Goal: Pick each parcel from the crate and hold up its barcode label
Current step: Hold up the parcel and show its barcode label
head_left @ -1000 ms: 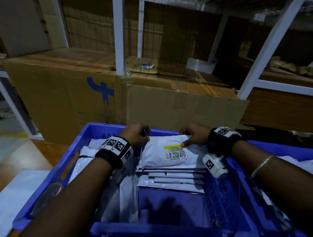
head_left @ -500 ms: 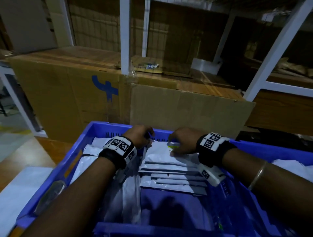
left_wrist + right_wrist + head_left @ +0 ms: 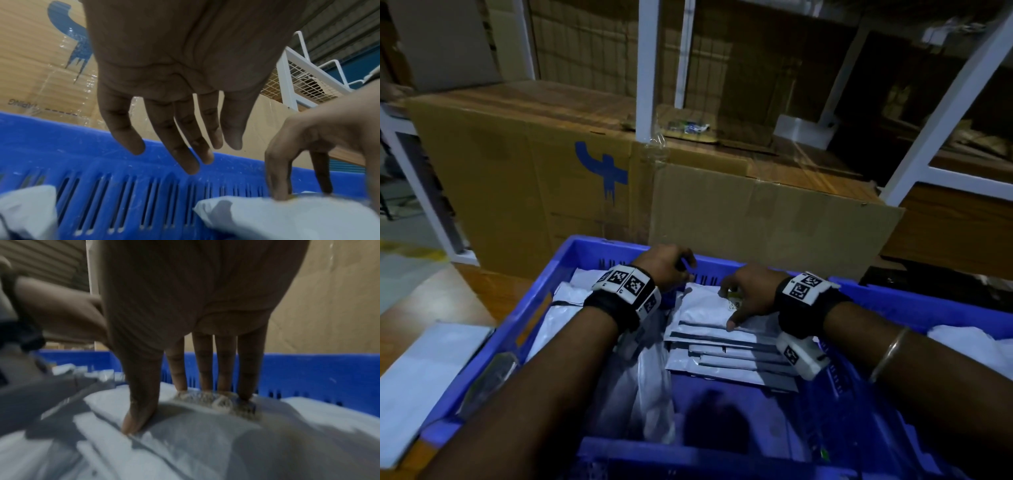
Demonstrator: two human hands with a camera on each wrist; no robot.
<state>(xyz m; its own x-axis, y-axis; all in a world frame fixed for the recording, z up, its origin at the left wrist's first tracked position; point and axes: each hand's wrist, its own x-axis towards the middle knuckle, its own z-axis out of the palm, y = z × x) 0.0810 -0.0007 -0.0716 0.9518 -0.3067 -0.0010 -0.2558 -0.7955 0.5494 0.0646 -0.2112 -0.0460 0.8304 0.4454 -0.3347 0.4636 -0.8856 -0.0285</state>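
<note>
The fingers (image 3: 247, 369) of our right hand (image 3: 751, 294) come straight down onto the top parcel (image 3: 702, 308), their tips set on its barcode label (image 3: 218, 400) while the thumb presses the white plastic closer to us — a touch from above, with nothing curled round the packet. That parcel lies on a stepped stack of flat grey-and-white mailers (image 3: 729, 356) against the far wall of the blue crate (image 3: 893, 305), right of the middle. Our left hand (image 3: 666, 267) hangs over the far rim beside it, fingers (image 3: 185, 142) loose, spread and pointing down at the slotted wall, holding nothing and apart from the parcel's left end. More white parcels (image 3: 565, 308) are heaped along the crate's left wall, and another pale one (image 3: 969, 346) sits at its right edge. Both wrists wear black bands with printed marker tags (image 3: 625, 281); a thin bangle (image 3: 890, 353) circles the right forearm. Beyond the far rim stand large cardboard boxes (image 3: 517, 171) — one with a blue mark (image 3: 602, 171) — and white shelf posts (image 3: 647, 68).
</note>
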